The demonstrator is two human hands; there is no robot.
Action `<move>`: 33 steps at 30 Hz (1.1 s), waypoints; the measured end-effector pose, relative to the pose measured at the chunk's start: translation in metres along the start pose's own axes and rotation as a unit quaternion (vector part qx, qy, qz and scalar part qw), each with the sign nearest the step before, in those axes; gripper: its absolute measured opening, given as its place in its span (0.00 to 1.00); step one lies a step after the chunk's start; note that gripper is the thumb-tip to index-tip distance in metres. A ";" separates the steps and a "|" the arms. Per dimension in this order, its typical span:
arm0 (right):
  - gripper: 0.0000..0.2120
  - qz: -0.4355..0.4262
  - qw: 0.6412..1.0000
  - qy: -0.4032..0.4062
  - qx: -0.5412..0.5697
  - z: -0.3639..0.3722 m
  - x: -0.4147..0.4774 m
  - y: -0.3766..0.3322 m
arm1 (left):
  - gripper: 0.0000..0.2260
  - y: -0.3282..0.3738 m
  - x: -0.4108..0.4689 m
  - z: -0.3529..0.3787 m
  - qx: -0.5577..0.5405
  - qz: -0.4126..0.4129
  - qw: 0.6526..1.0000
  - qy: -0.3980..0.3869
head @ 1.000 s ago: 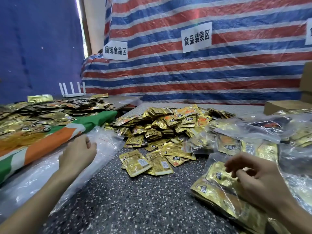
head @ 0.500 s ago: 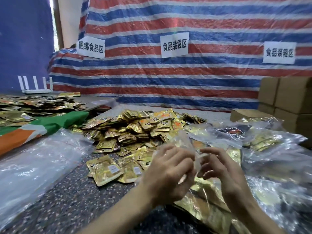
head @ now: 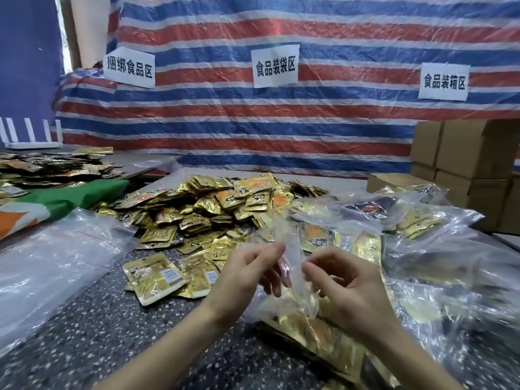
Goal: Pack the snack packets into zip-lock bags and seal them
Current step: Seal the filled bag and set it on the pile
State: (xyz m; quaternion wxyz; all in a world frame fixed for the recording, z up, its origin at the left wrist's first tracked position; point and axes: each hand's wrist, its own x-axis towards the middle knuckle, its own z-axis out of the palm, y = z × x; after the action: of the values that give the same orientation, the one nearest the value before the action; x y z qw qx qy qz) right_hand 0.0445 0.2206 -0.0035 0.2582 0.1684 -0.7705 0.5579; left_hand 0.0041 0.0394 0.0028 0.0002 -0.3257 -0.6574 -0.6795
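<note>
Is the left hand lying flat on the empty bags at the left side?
No, the left hand pinches the top of the clear zip-lock bag in the middle, opposite the right hand.

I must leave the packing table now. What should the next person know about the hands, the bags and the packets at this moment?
Left hand: pinches the mouth of the zip-lock bag from the left.
Right hand: pinches the same mouth from the right.
The bag lies on the table with gold packets inside, and its mouth stands up. I cannot tell if the zip is closed.
Done: filled bags lie at the right.
Left: seal this bag, then pack the loose packets piled behind the hands. Empty bags lie at the left.
</note>
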 end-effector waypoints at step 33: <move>0.10 -0.193 0.949 -0.147 -0.203 -0.008 -0.007 -0.023 | 0.10 0.010 0.013 -0.048 -0.082 -0.274 0.954 0.087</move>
State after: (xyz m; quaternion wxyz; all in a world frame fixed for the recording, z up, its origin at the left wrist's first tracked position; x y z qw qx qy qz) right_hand 0.0641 0.2202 0.0125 0.2740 0.3379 -0.8498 0.2978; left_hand -0.0235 0.0006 0.0212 -0.1553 -0.0714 -0.6606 -0.7310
